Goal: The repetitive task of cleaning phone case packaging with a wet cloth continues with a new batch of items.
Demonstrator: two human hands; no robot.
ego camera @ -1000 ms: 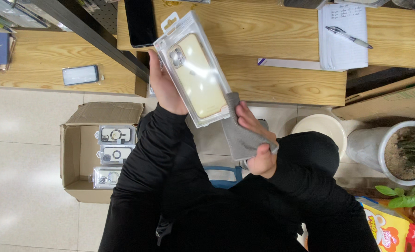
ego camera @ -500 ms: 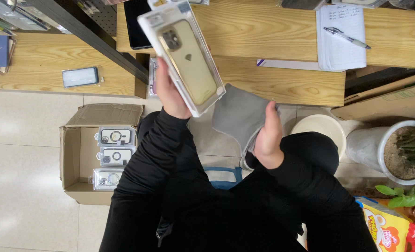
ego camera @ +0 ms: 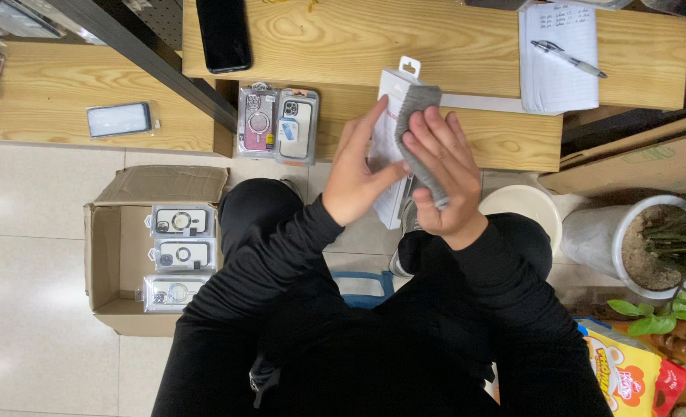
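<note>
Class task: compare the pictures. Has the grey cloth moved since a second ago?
Yes. The grey cloth, under the right hand, has gone from near the lap up onto the phone-case package, toward the wooden table.

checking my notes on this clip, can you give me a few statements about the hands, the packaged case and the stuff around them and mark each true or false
1. The left hand holds a white packaged phone case upright in front of the person. True.
2. The right hand presses a grey cloth against that package. True.
3. The cardboard box on the floor holds a potted plant. False: it holds three packaged phone cases; the potted plant stands apart on the other side.
4. The pen lies on the notepad. True.
5. The black phone lies inside the cardboard box. False: it lies on the wooden desk.
</note>
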